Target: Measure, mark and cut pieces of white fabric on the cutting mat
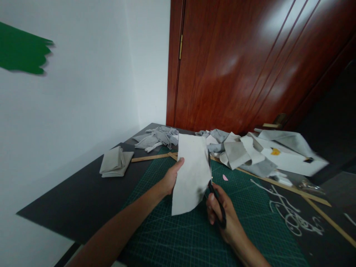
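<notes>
A white piece of fabric is held up above the green cutting mat. My left hand grips its left edge, the thumb on the near face and the fingers hidden behind. In my right hand is a pair of scissors with black handles. Their blades point away from me along the fabric's right edge, and how far they are parted cannot be made out. A small pink scrap lies on the mat just right of the blades.
Folded pale cloth sits on the dark table at left. Grey scraps and a heap of fabric pieces line the back. Wooden strips cross the mat's far edge. Curled white cords lie at right, near a clear bag.
</notes>
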`<state>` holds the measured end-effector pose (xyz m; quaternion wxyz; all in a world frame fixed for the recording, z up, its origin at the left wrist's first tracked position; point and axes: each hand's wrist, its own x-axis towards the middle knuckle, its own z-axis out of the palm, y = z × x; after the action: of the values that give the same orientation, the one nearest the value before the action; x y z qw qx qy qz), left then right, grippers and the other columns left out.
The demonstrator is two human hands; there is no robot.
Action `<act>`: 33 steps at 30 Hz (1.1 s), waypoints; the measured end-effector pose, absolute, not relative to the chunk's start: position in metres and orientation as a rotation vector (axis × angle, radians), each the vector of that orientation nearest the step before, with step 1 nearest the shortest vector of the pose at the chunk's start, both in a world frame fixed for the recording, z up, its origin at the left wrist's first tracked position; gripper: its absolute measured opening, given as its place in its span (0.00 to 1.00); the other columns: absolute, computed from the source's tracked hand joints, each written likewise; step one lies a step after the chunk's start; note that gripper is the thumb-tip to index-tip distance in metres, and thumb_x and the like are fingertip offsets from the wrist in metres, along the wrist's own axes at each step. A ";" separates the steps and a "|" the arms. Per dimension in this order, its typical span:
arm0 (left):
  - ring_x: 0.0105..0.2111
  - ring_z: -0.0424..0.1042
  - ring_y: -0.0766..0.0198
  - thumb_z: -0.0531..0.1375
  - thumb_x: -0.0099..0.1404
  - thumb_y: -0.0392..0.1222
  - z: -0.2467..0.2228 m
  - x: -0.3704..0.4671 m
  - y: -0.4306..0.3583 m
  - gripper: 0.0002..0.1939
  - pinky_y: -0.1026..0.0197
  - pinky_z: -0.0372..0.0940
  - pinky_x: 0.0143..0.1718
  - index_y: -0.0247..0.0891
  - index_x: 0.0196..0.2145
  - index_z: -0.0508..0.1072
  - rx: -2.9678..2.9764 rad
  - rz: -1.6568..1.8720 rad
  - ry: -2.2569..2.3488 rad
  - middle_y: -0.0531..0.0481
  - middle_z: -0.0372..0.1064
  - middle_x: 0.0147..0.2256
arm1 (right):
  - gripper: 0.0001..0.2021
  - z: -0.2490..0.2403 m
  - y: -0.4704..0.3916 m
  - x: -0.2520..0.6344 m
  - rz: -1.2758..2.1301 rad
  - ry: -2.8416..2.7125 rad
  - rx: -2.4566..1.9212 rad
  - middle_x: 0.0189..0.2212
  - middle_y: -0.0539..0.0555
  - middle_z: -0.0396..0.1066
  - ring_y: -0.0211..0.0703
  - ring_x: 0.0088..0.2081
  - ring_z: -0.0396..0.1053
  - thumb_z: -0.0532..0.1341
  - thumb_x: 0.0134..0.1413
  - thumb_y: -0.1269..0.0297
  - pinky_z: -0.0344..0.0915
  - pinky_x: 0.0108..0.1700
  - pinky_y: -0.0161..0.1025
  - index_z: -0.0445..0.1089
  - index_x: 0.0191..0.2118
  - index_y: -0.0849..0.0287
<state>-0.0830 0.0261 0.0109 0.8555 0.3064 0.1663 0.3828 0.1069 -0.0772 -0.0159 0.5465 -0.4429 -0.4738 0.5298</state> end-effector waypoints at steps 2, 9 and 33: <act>0.45 0.81 0.47 0.52 0.75 0.60 0.014 -0.081 0.023 0.34 0.52 0.68 0.52 0.24 0.58 0.75 0.632 0.785 0.335 0.33 0.81 0.47 | 0.36 -0.015 -0.077 0.107 1.253 -1.128 -1.042 0.19 0.40 0.59 0.30 0.16 0.52 0.69 0.53 0.35 0.53 0.16 0.29 0.64 0.56 0.57; 0.48 0.80 0.45 0.52 0.74 0.60 0.019 -0.079 0.021 0.35 0.50 0.66 0.56 0.23 0.58 0.75 0.667 0.760 0.288 0.32 0.80 0.47 | 0.37 -0.016 -0.077 0.108 1.239 -1.130 -1.058 0.20 0.40 0.60 0.30 0.16 0.53 0.68 0.54 0.34 0.53 0.17 0.29 0.63 0.57 0.57; 0.39 0.81 0.47 0.56 0.72 0.62 0.008 -0.087 0.029 0.36 0.53 0.68 0.47 0.23 0.57 0.77 0.764 0.771 0.404 0.33 0.81 0.44 | 0.38 -0.015 -0.075 0.110 1.249 -1.184 -1.065 0.20 0.40 0.59 0.30 0.16 0.53 0.68 0.54 0.34 0.53 0.17 0.29 0.62 0.57 0.59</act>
<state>-0.0875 0.0285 0.0084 0.8370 0.3610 0.1908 0.3642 0.1095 -0.0750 -0.0154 0.5302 -0.4463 -0.4959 0.5232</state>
